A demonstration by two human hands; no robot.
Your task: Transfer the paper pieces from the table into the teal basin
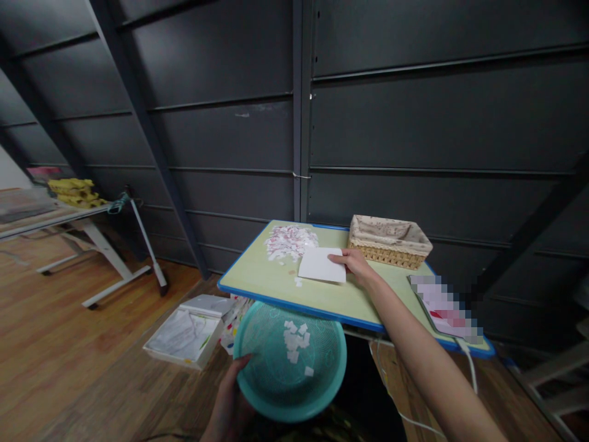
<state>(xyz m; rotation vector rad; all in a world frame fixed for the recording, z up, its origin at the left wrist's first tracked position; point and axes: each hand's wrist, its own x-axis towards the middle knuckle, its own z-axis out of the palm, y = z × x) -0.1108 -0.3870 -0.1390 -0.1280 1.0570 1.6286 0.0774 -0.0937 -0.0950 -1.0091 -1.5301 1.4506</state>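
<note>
My left hand [230, 399] grips the near-left rim of a teal plastic basin [271, 380] held just below the front edge of a small green table with a blue rim [257, 279]. Several small white paper scraps [295, 344] lie inside the basin. My right hand [353, 263] reaches across the table and pinches the right edge of a white card [321, 265] lying flat on the tabletop. Just behind the card, at the table's far left, sits a pile of white and red paper scraps [289, 240].
A lined wicker basket [389, 240] stands at the table's back right. A blurred flat item [444, 307] with a white cable [469, 362] lies at the right end. An open box of papers [191, 331] rests on the wooden floor; another table [69, 221] stands left.
</note>
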